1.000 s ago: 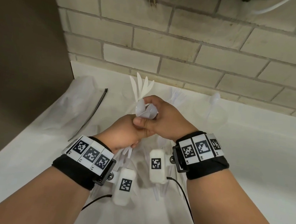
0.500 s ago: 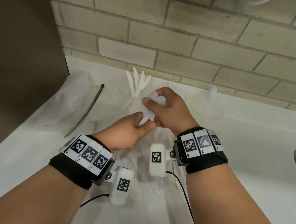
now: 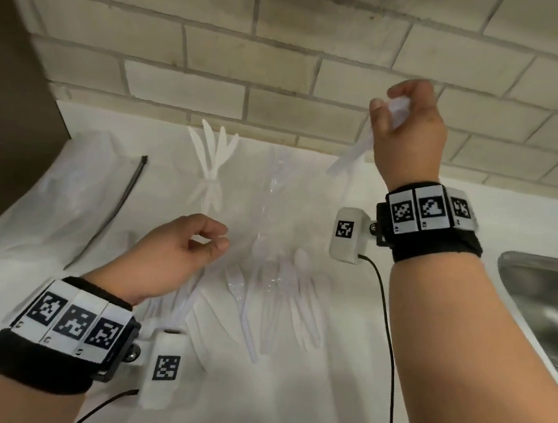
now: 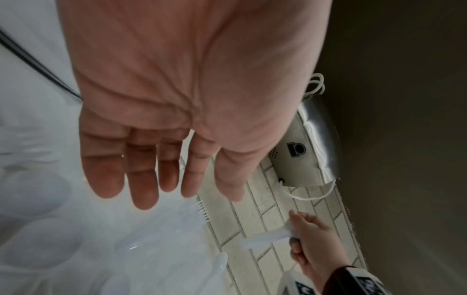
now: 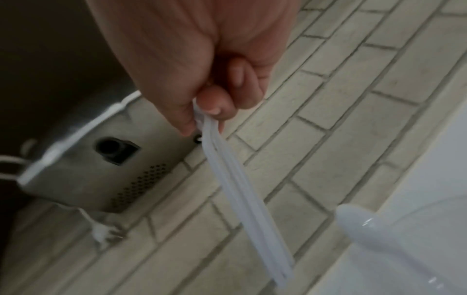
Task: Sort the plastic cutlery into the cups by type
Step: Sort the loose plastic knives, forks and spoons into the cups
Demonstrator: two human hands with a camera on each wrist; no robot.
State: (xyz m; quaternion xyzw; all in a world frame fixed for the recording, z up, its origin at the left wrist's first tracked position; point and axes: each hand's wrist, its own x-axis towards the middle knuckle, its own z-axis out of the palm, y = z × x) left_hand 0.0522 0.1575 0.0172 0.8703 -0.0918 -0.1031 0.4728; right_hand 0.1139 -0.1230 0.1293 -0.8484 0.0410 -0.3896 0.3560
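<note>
Left hand (image 4: pixel 177 99) with fingers relaxed, right hand (image 4: pixel 310 239) gripping white spoons (image 4: pixel 262 238), brick wall (image 4: pixel 265 219)

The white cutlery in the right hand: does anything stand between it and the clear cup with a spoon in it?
Nothing visible does. The right hand pinches the white cutlery, and its handles hang free in the air beside the clear cup. Only the spoon standing in that cup takes part of the opening.

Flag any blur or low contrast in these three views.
Head: white cutlery pile washes into the white counter; clear cups barely show. Left wrist: open left hand fills the frame, edges streaked. Right wrist: motion blur throughout; right hand pinches white spoons, handles smeared.
</note>
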